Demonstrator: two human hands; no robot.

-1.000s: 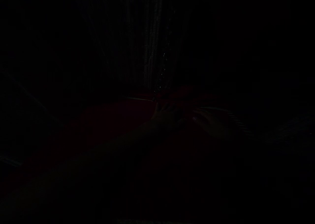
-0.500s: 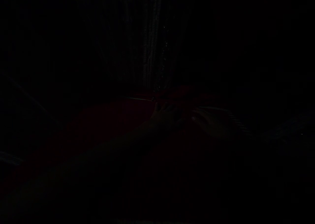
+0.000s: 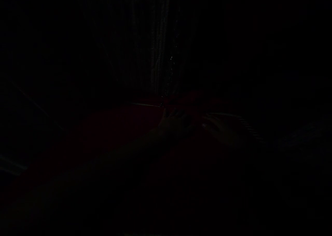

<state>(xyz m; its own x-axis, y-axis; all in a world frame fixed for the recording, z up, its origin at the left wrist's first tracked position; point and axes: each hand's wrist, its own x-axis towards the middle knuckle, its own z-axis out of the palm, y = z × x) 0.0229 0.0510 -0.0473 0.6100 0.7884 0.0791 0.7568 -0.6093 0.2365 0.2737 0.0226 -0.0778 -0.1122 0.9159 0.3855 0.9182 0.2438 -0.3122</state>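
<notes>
The picture is almost black. My left hand (image 3: 171,120) shows faintly at the middle, resting on a dark red cloth (image 3: 116,125), with its forearm running down to the lower left. My right hand (image 3: 220,129) is a dim shape just to the right of it, on the same cloth. Their fingers are too dark to read. A thin pale line (image 3: 145,104) lies on the cloth just left of my left hand. A string of small glinting dots (image 3: 169,73) rises from near my left hand.
Pale vertical stripes, perhaps hanging fabric (image 3: 155,56), stand behind the cloth. Faint striped material (image 3: 249,127) lies to the right of my right hand. Everything else is lost in darkness.
Both hands stay where they were. The glinting dots shift slightly between frames.
</notes>
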